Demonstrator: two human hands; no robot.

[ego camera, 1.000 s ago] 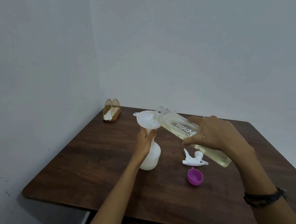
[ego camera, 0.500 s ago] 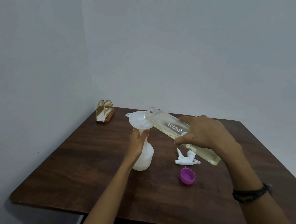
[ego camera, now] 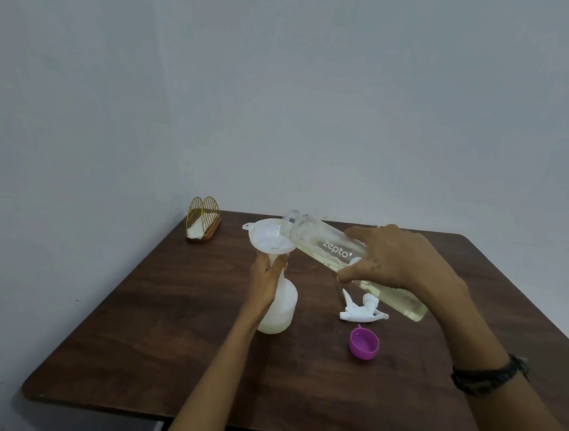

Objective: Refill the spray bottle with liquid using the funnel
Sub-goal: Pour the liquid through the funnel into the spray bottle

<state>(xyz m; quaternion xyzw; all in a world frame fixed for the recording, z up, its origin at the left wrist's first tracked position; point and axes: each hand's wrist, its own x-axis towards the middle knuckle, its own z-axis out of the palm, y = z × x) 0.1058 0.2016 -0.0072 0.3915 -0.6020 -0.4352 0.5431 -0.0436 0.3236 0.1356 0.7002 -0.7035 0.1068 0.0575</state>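
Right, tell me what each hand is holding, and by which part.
Left hand grips the funnel stem at the spray bottle neck. Right hand holds the tilted clear bottle around its middle.

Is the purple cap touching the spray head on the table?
Apart. The head view shows bare wooden table between the purple cap and the white spray head, which lies just beyond it.

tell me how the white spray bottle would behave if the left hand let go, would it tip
Probably top-heavy: the spray bottle shows little liquid at its base, while the wide funnel sits high in its narrow neck. Likely light, so a nudge from the clear bottle could topple it. The left hand gripping the neck steadies it.
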